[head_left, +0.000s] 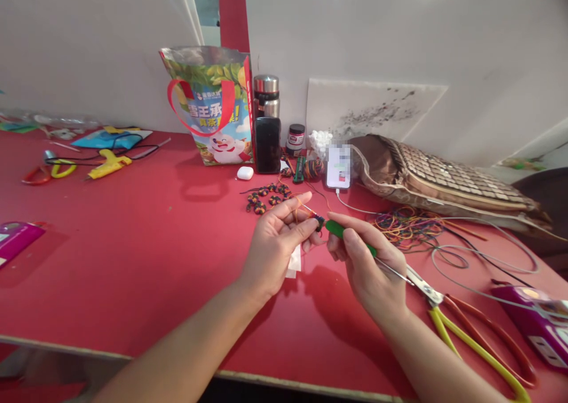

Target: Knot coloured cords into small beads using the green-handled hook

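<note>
Between thumb and fingers, my left hand [279, 243] pinches a small dark multicoloured crochet piece [319, 223], with orange yarn running over the raised index finger. My right hand [370, 261] grips a crochet hook by its green handle [336, 229]; its thin metal shaft reaches the piece, and another metal end sticks out behind the hand. Both hands are close together above the red table. Just beyond them lies a chain of dark, multicoloured crocheted rounds [260, 208]. A white paper [293, 262] shows partly behind my left hand.
Scissors [437, 299] with red and yellow handles lie at right, beside tangled yarn [406, 228] and a purple power strip [530, 314]. Behind stand a phone [267, 145], a lit phone [338, 167], a thermos [267, 89], a printed bag [213, 107] and a brown bag [444, 172]. A yellow glue gun [109, 164] lies left.
</note>
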A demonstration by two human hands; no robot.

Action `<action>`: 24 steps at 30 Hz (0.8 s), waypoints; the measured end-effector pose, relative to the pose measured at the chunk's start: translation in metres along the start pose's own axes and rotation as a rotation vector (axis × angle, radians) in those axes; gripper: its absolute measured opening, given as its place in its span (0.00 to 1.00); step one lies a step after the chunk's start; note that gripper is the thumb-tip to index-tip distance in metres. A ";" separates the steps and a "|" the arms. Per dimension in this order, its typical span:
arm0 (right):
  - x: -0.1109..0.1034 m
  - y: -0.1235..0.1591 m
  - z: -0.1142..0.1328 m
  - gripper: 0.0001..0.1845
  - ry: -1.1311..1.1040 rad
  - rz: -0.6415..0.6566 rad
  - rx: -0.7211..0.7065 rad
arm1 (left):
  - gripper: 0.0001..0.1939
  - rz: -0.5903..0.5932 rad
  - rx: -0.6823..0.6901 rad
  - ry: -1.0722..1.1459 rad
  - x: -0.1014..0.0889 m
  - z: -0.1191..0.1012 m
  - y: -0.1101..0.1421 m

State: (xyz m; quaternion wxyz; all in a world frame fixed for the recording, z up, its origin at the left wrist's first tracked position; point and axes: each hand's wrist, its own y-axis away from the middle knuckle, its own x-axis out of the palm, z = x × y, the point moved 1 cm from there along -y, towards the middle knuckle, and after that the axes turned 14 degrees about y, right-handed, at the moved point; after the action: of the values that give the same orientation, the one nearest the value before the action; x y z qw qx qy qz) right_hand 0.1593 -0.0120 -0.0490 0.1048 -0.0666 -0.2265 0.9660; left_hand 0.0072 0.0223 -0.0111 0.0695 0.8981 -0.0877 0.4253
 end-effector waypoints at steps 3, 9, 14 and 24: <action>-0.001 0.002 0.003 0.13 0.041 0.008 -0.027 | 0.23 0.022 -0.021 -0.015 -0.002 -0.001 0.000; -0.002 0.000 0.010 0.16 0.131 0.045 -0.109 | 0.27 0.008 -0.012 -0.022 -0.003 -0.001 0.001; 0.000 -0.001 0.008 0.20 0.243 0.045 -0.220 | 0.26 -0.041 -0.022 -0.003 -0.001 0.004 0.003; 0.005 0.004 0.008 0.23 0.415 0.055 -0.354 | 0.21 -0.070 -0.038 0.013 -0.002 0.006 0.003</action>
State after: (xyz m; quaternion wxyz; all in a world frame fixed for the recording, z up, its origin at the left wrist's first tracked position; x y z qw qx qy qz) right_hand 0.1522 -0.0181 -0.0443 0.1092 -0.2865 -0.3637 0.8796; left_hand 0.0099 0.0179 -0.0159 0.1018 0.8963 -0.0639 0.4268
